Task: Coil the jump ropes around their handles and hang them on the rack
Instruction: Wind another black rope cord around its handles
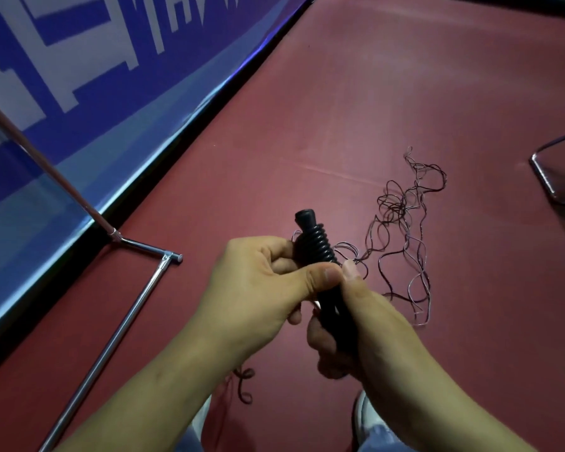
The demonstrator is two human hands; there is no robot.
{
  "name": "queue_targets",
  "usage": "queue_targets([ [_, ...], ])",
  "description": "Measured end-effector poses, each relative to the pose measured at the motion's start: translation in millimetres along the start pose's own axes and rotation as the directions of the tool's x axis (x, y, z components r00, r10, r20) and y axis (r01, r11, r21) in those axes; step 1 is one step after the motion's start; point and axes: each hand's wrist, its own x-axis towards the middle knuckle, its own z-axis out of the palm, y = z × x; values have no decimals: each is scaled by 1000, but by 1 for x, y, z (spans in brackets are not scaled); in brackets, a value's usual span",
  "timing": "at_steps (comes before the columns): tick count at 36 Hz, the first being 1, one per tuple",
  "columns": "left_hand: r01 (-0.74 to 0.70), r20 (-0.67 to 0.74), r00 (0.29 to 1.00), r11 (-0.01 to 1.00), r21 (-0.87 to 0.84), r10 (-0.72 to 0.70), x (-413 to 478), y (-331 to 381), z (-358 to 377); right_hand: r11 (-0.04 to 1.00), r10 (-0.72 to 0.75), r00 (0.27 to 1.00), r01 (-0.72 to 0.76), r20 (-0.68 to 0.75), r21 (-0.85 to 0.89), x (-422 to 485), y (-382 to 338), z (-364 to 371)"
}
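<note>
I look down on two hands above a red floor (340, 93). The left hand (258, 288) and right hand (366, 324) both curl tightly round black ribbed handles (320, 246), held upright. The thin rope (402, 230) lies tangled on the floor just beyond them. A chrome rack (137, 308) stands to the left.

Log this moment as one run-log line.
step: coiling rope | left hand: grips black handle | right hand: grips handle's lower end | rope: mostly loose on floor | hung: not yet
</note>
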Motion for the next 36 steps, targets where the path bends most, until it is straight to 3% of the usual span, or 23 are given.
queue_targets([
  [7, 8, 152, 988, 994, -112, 9, -2, 1, -6, 991, 98, 995, -100, 23, 87, -6, -19, -2],
  [16, 151, 373, 928, 894, -421, 19, -6, -1, 0, 894, 151, 956, -241, 252, 377, -14, -24, 1],
  [18, 194, 390, 921, 857, -477, 9, -8, -1, 3, 870, 112, 940, -249, 322, 426, -12, -20, 0],
  [21, 102, 321, 947, 914, -393, 33, -5, -2, 4, 843, 52, 904, -267, 424, 467, -10, -15, -3],
  [24, 20, 193, 981, 964, -265, 32, -4, -2, 3, 899, 119, 938, -242, 326, 366, -7, -16, -5],
  [28, -12, 27, 1000, 996, -83, 15, -5, -7, 0, 994, 98, 993, -100, 63, 38, 1, -14, -11],
  [30, -27, 9, 1000, 999, 16, 27, -6, -9, 2, 994, 102, 995, -101, -13, 31, 4, -13, -13],
  [36, -50, 58, 997, 999, 2, 50, -9, -4, 8, 949, 239, 971, -231, -9, 214, 1, -10, -3],
])
